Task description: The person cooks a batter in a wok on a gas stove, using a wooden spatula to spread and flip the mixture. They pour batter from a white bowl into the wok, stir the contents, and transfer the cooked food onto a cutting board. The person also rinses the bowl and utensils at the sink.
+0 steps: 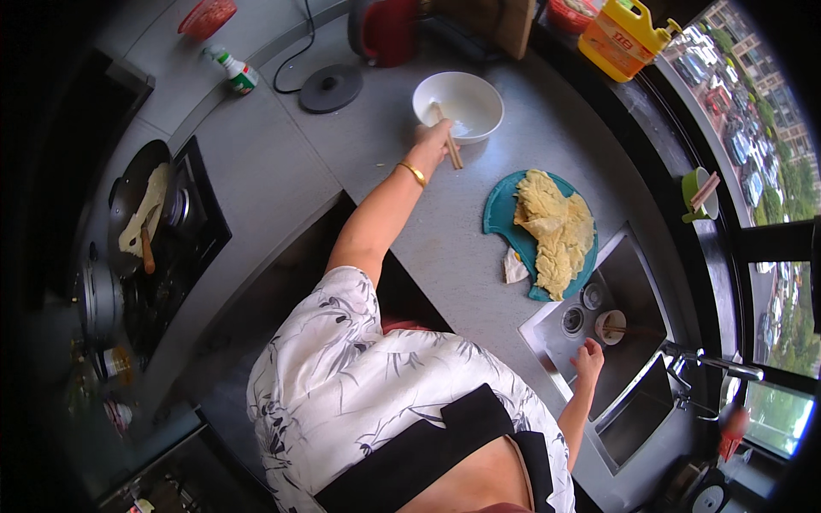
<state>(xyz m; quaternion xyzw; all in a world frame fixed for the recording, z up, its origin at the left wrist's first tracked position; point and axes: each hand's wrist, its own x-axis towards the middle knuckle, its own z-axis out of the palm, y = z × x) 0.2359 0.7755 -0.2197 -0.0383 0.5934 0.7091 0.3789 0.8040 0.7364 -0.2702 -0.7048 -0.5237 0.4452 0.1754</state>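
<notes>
My left hand (433, 142), below a gold bangle, is closed around a pair of wooden chopsticks (456, 156) at the near rim of a white bowl (484, 96). The chopsticks' far ends reach inside the bowl, where a little pale residue shows. Whether my fingers also grip the rim, I cannot tell. Over the near edge of the steel sink (545, 328) hangs my right hand (588, 360), empty, with fingers loosely apart. A small cup (610, 327) lies in the basin just beyond it. Between my hands, folded yellow pancakes (555, 227) are piled on a teal board (499, 211).
On the left hob a wok (122, 215) holds a pale flatbread (149, 208) and a wooden-handled utensil (147, 247). A red kettle (388, 35), its base (330, 88) and a spray bottle (238, 72) stand at the back. A yellow detergent jug (622, 42) and green cup (699, 192) line the windowsill; a faucet (718, 364) overhangs the sink.
</notes>
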